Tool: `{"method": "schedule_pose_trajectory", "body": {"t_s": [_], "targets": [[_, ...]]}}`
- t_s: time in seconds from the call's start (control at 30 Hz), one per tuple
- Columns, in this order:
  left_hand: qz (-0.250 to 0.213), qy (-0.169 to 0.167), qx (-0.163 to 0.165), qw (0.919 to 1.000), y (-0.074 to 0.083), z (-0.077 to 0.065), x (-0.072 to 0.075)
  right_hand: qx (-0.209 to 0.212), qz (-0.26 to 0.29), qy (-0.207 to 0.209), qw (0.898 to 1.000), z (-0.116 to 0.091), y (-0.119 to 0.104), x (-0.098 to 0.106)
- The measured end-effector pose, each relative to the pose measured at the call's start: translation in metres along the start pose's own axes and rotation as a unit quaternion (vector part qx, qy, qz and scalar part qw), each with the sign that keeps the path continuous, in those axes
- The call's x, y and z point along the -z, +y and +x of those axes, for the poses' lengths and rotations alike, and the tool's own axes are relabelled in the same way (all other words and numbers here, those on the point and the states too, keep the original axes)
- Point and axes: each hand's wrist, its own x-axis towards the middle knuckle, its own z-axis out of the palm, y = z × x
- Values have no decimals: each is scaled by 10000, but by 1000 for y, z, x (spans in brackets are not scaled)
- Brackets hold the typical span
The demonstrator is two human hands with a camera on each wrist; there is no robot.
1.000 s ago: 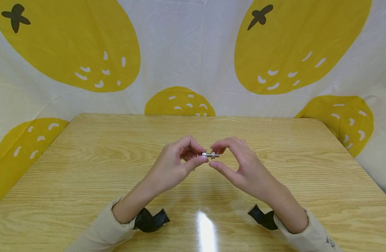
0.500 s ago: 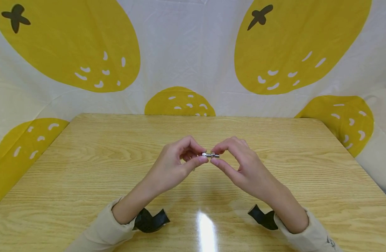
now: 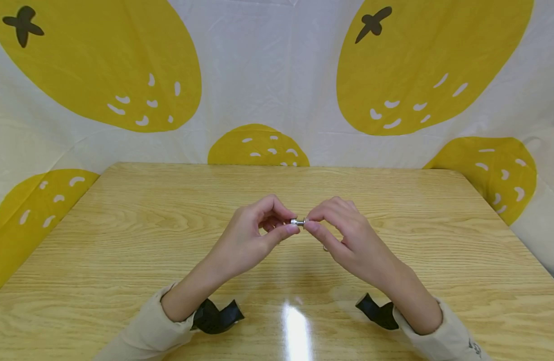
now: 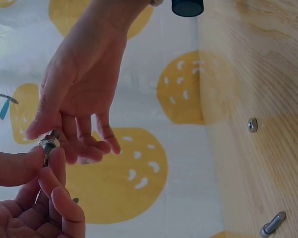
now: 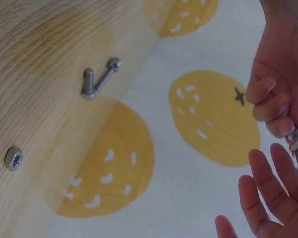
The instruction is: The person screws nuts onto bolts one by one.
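- No word, number or brand can be read in any of the three views.
- On the right sleeve (image 3: 448, 328), near the cuff, there is a small dark mark (image 3: 474, 347) — it is too small for reading, and I cannot tell if it is letters or a drawing.
- On the printed cloth (image 3: 268, 65), two dark cross-like figures (image 3: 23, 26) stand on the big yellow shapes in the head view — they are a part of the print. One similar cross (image 5: 239, 96) is seen on the cloth in the right wrist view.
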Motion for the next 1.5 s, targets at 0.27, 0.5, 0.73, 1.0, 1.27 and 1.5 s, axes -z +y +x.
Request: {"method": "schedule_pose_trajectory", "body": {"t_s": [0.27, 0.5, 0.73, 1.0, 1.27, 1.5], "targets": [[-9, 10, 18, 10000, 0, 0, 0, 118, -4, 123, 9999, -1, -2, 1], [-10, -2, 34, 10000, 0, 0, 0, 294, 8, 153, 9994, 0, -3, 2], [-37, -7, 77, 10000, 0, 0, 0, 113, 7, 101, 9999, -1, -3, 1], [-21, -3, -127, 9999, 2, -1, 0, -55, -29, 41, 10000, 0, -1, 1], [-55, 1, 29, 10000, 1, 0, 0, -241, -88, 40, 9997, -2, -4, 3], [-10, -10, 19, 10000, 0, 1, 0, 254, -3, 115, 9996, 0, -3, 3]]}}
